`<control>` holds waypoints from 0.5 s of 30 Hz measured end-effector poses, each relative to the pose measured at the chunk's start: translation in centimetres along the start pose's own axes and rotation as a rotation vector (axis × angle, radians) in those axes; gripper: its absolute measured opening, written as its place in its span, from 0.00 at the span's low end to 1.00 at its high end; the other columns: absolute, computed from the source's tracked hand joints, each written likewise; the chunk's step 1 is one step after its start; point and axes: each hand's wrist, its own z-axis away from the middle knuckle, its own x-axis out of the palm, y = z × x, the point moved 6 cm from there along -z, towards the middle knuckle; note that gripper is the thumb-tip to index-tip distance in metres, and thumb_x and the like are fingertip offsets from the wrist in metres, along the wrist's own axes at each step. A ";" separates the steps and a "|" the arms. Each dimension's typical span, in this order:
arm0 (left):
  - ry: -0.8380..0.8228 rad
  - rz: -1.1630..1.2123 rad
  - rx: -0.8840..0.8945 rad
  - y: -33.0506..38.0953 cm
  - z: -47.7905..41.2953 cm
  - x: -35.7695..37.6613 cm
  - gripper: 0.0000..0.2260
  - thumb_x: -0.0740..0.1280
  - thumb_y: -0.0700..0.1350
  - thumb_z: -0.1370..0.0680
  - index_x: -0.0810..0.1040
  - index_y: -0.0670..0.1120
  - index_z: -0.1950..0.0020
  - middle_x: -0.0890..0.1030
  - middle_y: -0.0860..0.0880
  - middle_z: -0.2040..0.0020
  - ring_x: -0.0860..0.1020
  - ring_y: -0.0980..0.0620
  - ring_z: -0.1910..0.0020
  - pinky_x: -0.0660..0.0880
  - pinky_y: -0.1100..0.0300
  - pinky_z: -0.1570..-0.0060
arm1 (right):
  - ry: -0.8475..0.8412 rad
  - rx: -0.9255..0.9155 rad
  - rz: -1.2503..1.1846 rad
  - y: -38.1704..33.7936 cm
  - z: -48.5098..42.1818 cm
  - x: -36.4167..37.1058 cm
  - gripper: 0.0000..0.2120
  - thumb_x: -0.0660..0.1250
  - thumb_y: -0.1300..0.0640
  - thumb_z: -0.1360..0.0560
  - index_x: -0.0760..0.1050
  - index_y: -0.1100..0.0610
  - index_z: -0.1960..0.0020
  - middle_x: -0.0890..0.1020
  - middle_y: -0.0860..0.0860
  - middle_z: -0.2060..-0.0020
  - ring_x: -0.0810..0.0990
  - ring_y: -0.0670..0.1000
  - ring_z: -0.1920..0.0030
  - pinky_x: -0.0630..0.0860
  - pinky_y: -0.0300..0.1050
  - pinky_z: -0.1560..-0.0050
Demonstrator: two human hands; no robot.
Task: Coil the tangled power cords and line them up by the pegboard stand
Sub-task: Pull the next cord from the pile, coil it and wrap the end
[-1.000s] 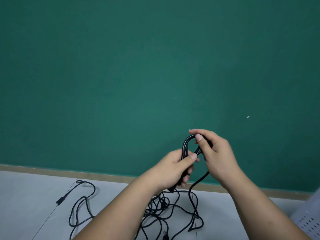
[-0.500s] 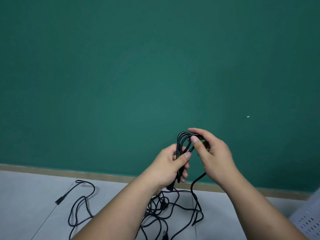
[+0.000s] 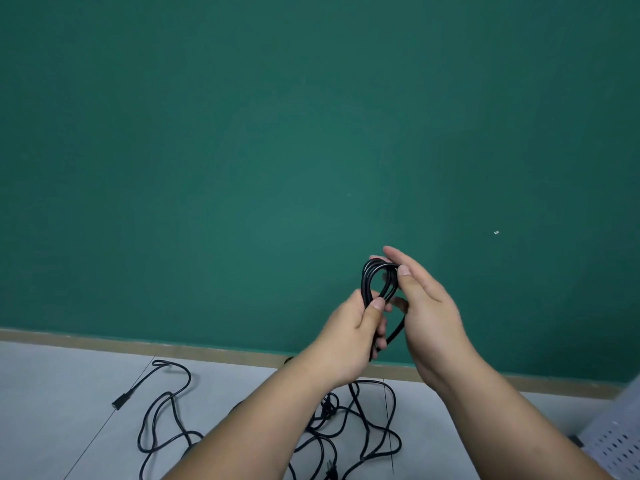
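Two hands: both raised before the green wall (image 3: 242, 150).
Loose cords (image 3: 166, 424): tangled on the floor (image 3: 52, 410), plug end at far left.
Left hand (image 3: 349, 337): fingers closed on the coil's (image 3: 372, 282) lower end.
Right hand (image 3: 429, 317): thumb and fingers pinching the coil's top loops.
Pegboard (image 3: 620, 441): bottom right corner.

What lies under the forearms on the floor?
A tangle of black cords on the grey floor, one plug end off to the left. The left forearm covers the tangle's middle, so how the strands join there is hidden.
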 end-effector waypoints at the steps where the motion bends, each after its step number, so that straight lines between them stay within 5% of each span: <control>1: 0.020 -0.054 0.019 -0.1 0.0 -0.2 0.10 0.55 0.48 0.11 0.74 0.45 0.42 0.77 0.52 0.58 0.77 0.52 0.60 0.74 0.52 0.57 | -0.019 0.009 0.016 0.3 0.2 0.2 0.16 0.56 0.54 0.11 0.80 0.42 0.32 0.85 0.44 0.47 0.80 0.45 0.65 0.78 0.38 0.69; 5: 0.094 -0.268 0.083 0.0 0.0 -1.3 0.08 0.56 0.50 0.12 0.75 0.54 0.40 0.83 0.56 0.49 0.80 0.60 0.50 0.77 0.55 0.44 | -0.132 -0.035 0.245 1.2 0.3 1.1 0.17 0.54 0.50 0.11 0.69 0.43 0.24 0.80 0.41 0.37 0.80 0.27 0.50 0.75 0.23 0.51; 7: 0.018 -0.199 0.088 0.1 0.0 -1.2 0.09 0.56 0.51 0.12 0.75 0.55 0.38 0.84 0.52 0.47 0.81 0.55 0.48 0.79 0.50 0.42 | -0.159 -0.087 0.405 1.7 0.0 1.2 0.21 0.54 0.40 0.13 0.63 0.39 0.21 0.80 0.42 0.34 0.81 0.37 0.41 0.80 0.42 0.37; 9: -0.088 -0.081 0.062 0.5 0.3 -0.6 0.11 0.55 0.49 0.11 0.74 0.51 0.33 0.84 0.45 0.48 0.82 0.49 0.52 0.82 0.51 0.47 | -0.219 -0.073 0.518 2.1 -0.2 1.0 0.27 0.53 0.30 0.19 0.57 0.34 0.22 0.79 0.42 0.33 0.84 0.51 0.48 0.83 0.60 0.43; 12: -0.198 0.063 -0.034 0.5 1.0 0.0 0.12 0.54 0.47 0.10 0.70 0.42 0.32 0.78 0.46 0.62 0.76 0.49 0.66 0.78 0.55 0.62 | -0.315 -0.077 0.482 2.1 -0.5 0.7 0.25 0.54 0.30 0.20 0.62 0.39 0.28 0.81 0.40 0.36 0.83 0.61 0.69 0.82 0.54 0.66; 15: -0.320 0.196 -0.055 0.6 1.2 0.3 0.10 0.55 0.47 0.10 0.69 0.40 0.39 0.75 0.48 0.59 0.72 0.51 0.66 0.73 0.56 0.65 | -0.310 -0.171 0.608 1.1 -0.8 0.3 0.16 0.54 0.33 0.18 0.66 0.42 0.37 0.83 0.46 0.46 0.83 0.54 0.67 0.82 0.54 0.61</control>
